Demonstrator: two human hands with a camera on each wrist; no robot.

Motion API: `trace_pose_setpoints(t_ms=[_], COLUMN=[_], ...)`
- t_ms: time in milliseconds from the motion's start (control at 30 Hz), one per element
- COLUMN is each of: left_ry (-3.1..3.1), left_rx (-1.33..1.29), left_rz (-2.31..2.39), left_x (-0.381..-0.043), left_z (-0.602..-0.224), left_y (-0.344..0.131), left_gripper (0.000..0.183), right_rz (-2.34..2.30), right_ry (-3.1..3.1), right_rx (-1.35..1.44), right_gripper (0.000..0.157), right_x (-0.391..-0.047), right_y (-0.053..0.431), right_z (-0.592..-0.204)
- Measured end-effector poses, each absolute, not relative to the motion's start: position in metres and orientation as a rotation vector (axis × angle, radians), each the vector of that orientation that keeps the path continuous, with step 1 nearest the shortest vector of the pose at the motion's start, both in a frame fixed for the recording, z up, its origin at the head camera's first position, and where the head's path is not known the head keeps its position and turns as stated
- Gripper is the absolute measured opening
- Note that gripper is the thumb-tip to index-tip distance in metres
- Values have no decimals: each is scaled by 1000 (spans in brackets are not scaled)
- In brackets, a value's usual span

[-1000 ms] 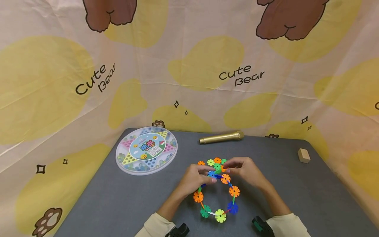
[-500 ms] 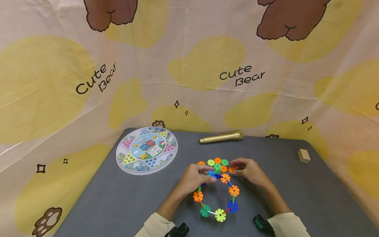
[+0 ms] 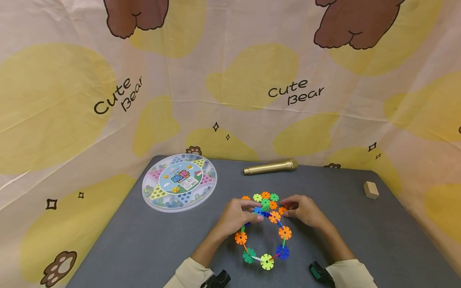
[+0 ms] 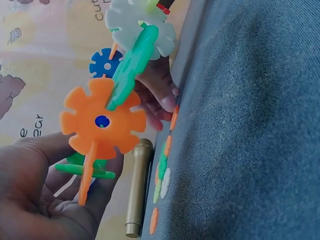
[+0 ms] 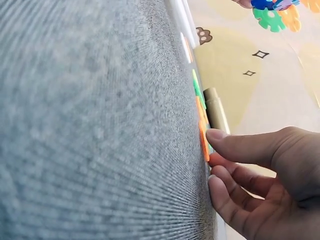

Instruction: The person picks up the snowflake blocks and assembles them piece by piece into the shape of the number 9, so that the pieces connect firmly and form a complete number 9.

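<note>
A ring of interlocking notched plastic discs, in orange, green, blue, yellow and white, hangs above the table. My left hand grips its far left part, with the thumb near a blue disc. In the left wrist view an orange disc of the ring covers part of that hand. At the right of the loose discs, my right hand pinches a single orange notched disc low at the tabletop. Its thumb lies against the disc edge in the right wrist view. Several loose discs lie flat behind the ring.
A round Chinese checkers box with marbles lies at the back left of the grey table. A gold microphone lies along the back edge. A small wooden block sits at the far right. A patterned cloth hangs behind.
My right hand has moved right and a little nearer, drawing the orange disc away from the other loose discs. My left hand and the ring stay almost in place.
</note>
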State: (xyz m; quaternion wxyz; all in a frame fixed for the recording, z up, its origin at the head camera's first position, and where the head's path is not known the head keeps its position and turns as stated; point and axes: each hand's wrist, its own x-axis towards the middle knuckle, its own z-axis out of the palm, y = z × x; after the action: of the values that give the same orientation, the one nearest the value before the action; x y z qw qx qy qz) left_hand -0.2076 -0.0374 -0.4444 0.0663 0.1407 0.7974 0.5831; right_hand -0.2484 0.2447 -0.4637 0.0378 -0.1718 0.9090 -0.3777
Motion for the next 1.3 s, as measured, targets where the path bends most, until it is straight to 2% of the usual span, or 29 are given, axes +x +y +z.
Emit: trace_pose_setpoints(t_ms=[300, 533, 1033, 1300], left_ry=[2368, 2381, 2366, 2302], left_rx=[435, 451, 528, 539], left_rz=[1783, 1764, 1776, 1817], left_x=[-207, -208, -207, -207], left_z=[-444, -446, -446, -446], left_y=[-38, -38, -38, -37], left_gripper=[30, 31, 22, 19], right_rz=[-1100, -1246, -1488, -1535], right_ry=[2813, 2712, 2411, 2400], right_rx=[-531, -499, -489, -525], right_gripper=[15, 8, 36, 37], right_x=[-246, -242, -227, -224], right_y=[242, 247, 235, 228], right_z=[-463, -452, -422, -421])
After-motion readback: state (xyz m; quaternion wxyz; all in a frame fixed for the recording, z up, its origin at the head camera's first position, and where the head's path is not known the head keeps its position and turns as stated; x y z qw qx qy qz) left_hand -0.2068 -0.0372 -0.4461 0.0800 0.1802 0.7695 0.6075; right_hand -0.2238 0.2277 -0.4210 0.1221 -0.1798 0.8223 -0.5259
